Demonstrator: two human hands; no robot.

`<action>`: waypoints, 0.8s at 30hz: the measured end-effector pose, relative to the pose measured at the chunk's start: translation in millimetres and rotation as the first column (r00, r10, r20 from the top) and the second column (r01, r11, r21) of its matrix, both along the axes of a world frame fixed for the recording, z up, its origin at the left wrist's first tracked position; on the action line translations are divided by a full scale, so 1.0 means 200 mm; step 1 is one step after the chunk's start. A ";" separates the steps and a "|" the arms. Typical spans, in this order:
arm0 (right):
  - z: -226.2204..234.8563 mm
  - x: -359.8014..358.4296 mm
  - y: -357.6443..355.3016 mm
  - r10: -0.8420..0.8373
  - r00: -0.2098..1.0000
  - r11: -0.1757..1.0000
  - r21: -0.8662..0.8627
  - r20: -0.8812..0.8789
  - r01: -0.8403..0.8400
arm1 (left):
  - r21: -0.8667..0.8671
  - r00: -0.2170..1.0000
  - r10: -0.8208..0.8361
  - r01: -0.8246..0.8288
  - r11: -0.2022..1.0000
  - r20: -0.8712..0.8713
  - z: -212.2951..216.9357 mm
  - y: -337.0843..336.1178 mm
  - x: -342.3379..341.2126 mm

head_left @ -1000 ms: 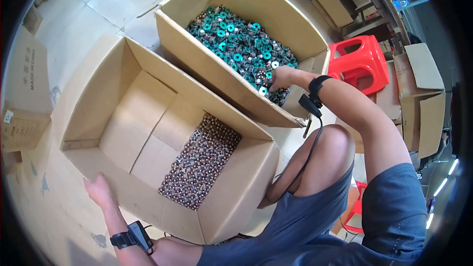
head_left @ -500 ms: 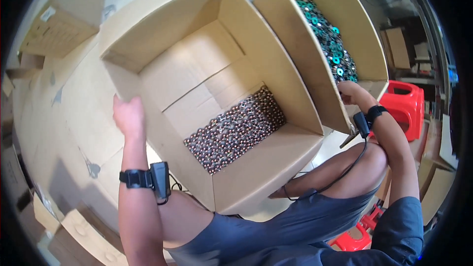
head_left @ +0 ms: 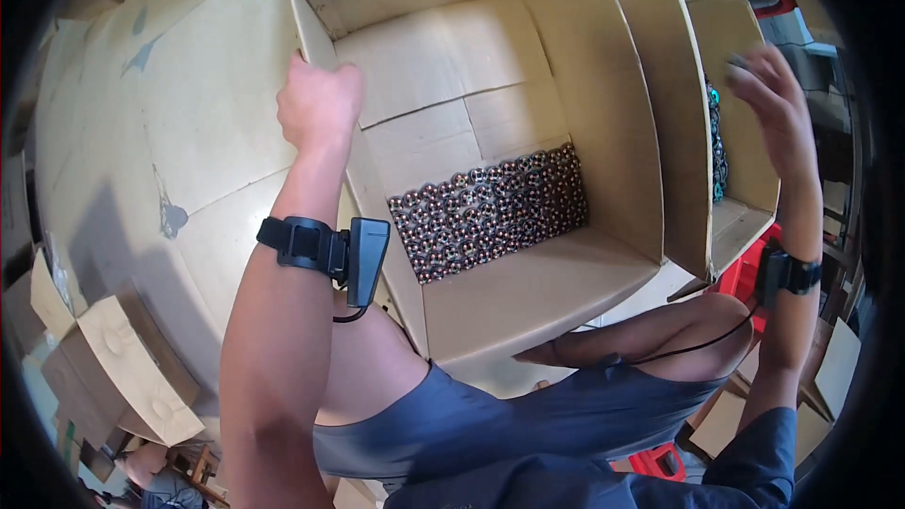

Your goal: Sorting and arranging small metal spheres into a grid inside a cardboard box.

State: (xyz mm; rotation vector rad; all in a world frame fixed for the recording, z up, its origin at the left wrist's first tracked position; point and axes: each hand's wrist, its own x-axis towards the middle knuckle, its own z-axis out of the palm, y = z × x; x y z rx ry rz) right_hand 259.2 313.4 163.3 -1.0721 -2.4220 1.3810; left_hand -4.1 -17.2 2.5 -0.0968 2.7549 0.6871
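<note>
A large open cardboard box [head_left: 611, 66] stands in front of me. Along the near part of its floor, round shiny bronze-coloured metal parts [head_left: 490, 212] lie in neat rows. My left hand [head_left: 320, 102] is closed on the box's left rim. To the right is a narrower cardboard box [head_left: 677, 123] with loose dark and green ring-like pieces [head_left: 717, 146], mostly hidden by its wall. Above that box's right side, my right hand [head_left: 778, 104] is raised, slightly blurred, with a small dark piece [head_left: 738, 61] pinched at its fingertips.
Red plastic stools [head_left: 749, 269] stand by the narrower box and at the far right. An open carton [head_left: 132, 363] is at the lower left, near another person [head_left: 156, 476]. Pale flooring [head_left: 203, 113] with grey marks spreads left of the large box.
My right hand has risen out of the narrower box with a small piece. Both boxes now appear further right and higher in view. My left hand remains at the large box's rim.
</note>
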 end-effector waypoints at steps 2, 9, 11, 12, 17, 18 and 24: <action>-0.13 -0.29 -0.27 0.273 0.958 0.960 -0.085 0.090 -0.266 | 0.013 1.000 0.015 -0.016 1.000 0.023 -0.03 -0.02 0.00; -1.21 -0.72 -0.96 0.558 0.801 0.660 -0.701 0.217 -0.270 | 0.027 0.998 -0.046 0.047 0.999 -0.032 -0.04 0.04 0.01; -1.45 -0.79 -1.08 0.650 0.700 0.673 -0.653 0.297 -0.348 | 0.011 0.998 -0.052 0.052 0.999 -0.045 -0.05 0.04 0.00; -1.53 -0.82 -1.14 0.652 0.698 0.667 -0.662 0.296 -0.342 | 0.021 0.998 -0.040 0.041 0.999 -0.040 -0.05 0.02 0.00; -1.70 -0.86 -1.27 0.738 0.466 0.672 -0.473 0.487 -0.570 | 0.063 0.999 -0.035 0.035 0.997 -0.009 -0.06 0.02 -0.01; -1.71 -0.86 -1.29 0.732 0.446 0.673 -0.447 0.515 -0.589 | 0.048 0.999 -0.046 0.047 0.998 -0.023 -0.07 0.02 -0.01; -1.77 -0.82 -1.33 0.634 0.640 0.761 -0.203 0.435 -0.616 | 0.038 0.999 -0.047 0.048 0.998 -0.016 -0.07 0.02 -0.01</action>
